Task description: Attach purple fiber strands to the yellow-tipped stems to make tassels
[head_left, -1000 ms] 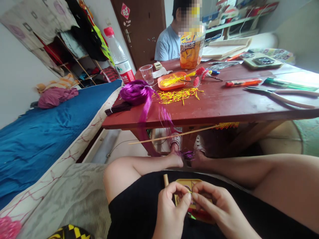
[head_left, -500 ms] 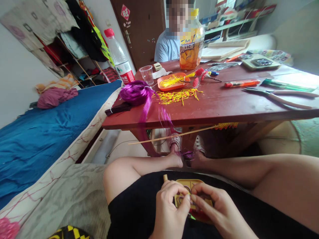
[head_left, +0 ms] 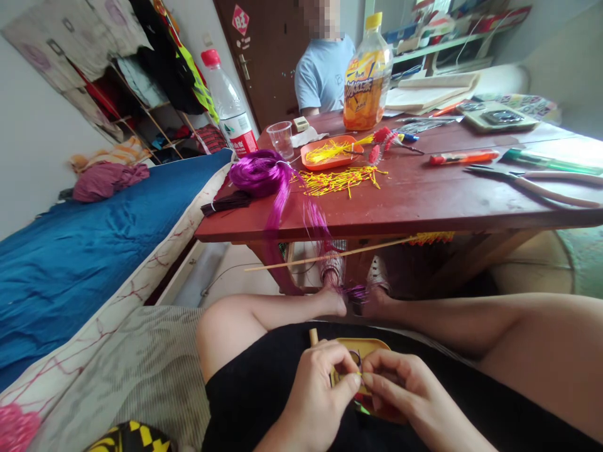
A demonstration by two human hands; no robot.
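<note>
My left hand (head_left: 316, 394) and my right hand (head_left: 409, 394) meet over my lap, fingertips pinched together on a thin yellow strand I can barely make out. The left hand also grips a short wooden stick (head_left: 313, 337) that pokes up behind its fingers. Under both hands a small yellow tray (head_left: 368, 346) rests on my black shorts. On the red-brown table (head_left: 424, 201) ahead lie a purple thread bundle (head_left: 260, 173), loose yellow strips (head_left: 340, 180) and an orange dish (head_left: 330, 154) with more yellow strips.
A person in a light blue shirt (head_left: 324, 70) sits across the table. An orange drink bottle (head_left: 366, 83), a water bottle (head_left: 230, 112), a plastic cup (head_left: 281, 138), pens and pliers (head_left: 532, 182) are on the table. A blue-covered bed (head_left: 85, 245) runs along the left. A long thin stick (head_left: 330, 256) hangs under the table edge.
My hands stay pinched together over the tray, shifting only slightly. The view has tilted down a little, and the person opposite has sat up straighter.
</note>
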